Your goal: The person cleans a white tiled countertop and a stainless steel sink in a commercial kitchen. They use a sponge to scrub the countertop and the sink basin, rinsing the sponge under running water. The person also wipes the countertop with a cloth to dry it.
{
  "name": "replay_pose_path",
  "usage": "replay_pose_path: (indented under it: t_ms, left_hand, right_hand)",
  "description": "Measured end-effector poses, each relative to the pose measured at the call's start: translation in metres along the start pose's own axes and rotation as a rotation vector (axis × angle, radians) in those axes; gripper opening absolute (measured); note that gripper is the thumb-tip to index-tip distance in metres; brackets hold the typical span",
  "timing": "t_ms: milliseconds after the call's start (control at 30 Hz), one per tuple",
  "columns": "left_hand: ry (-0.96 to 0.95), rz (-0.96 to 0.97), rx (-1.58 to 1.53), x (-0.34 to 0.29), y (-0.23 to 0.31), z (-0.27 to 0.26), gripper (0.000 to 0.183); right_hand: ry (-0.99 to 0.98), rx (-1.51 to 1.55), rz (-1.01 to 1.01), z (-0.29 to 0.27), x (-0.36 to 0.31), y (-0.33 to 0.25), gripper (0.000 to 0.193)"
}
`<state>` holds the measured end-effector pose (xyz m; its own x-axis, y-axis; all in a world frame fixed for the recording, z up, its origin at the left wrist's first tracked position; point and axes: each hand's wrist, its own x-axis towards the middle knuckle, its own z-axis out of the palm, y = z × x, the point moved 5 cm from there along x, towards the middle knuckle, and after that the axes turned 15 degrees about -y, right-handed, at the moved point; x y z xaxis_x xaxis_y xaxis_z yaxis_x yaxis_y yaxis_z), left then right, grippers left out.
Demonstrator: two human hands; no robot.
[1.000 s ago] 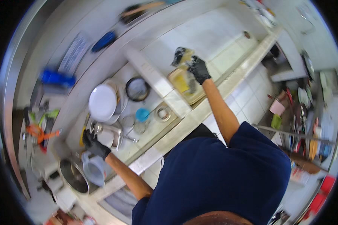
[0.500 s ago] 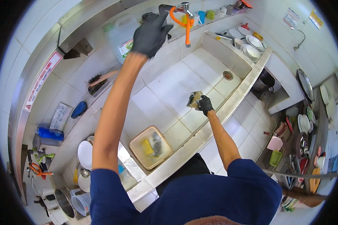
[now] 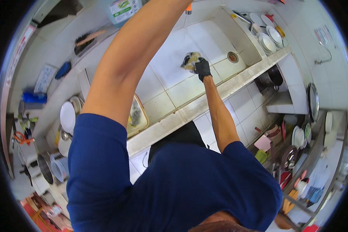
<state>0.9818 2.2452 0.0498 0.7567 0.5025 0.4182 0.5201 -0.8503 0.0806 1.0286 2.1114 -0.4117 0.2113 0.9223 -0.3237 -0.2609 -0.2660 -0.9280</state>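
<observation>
My right hand (image 3: 203,69), in a black glove, is closed on a crumpled yellowish-and-black thing (image 3: 190,61), too unclear to name. It holds this over the white-tiled sink (image 3: 150,87), left of the round drain (image 3: 232,57). My left arm (image 3: 129,58) reaches up and away across the sink. Its hand is beyond the top edge of the view. The orange tip of a hose (image 3: 188,9) shows just beside that forearm. A beige tub (image 3: 144,114) in the near left of the sink is partly hidden behind my left arm; grey scourers and something yellow lie in it.
White plates and bowls (image 3: 266,41) are stacked at the sink's far right end. A large jug (image 3: 121,11), a brush (image 3: 83,43) and a blue brush (image 3: 63,70) line the left ledge. The raised sink edge (image 3: 197,106) runs before me. Shelves with dishes stand at right.
My view has shifted, and the left hand, earlier near the orange-hosed tap, has left the picture at the top. The right hand keeps its hold on the crumpled thing.
</observation>
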Motion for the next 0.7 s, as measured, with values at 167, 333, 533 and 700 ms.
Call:
replay_pose_path:
  t_ms: [167, 333, 533, 700]
  left_hand:
    - [0.238, -0.050, -0.269, -0.124, -0.004, -0.046, 0.029]
    - [0.188, -0.745, -0.565, -0.331, -0.059, 0.038, 0.029]
    - [0.696, -1.651, -0.753, -0.638, 0.087, 0.115, 0.025]
    - [0.615, -2.257, -0.742, -0.740, 0.276, 0.166, 0.024]
  right_hand:
    - [-0.185, -0.205, -0.040, 0.021, 0.057, 0.005, 0.043]
    - [-0.255, -0.495, 0.011, -0.014, 0.119, 0.044, 0.055]
    - [-0.460, -0.897, -0.034, 0.001, 0.107, 0.025, 0.071]
    - [-0.625, -0.957, -0.174, -0.018, 0.153, 0.082, 0.068]
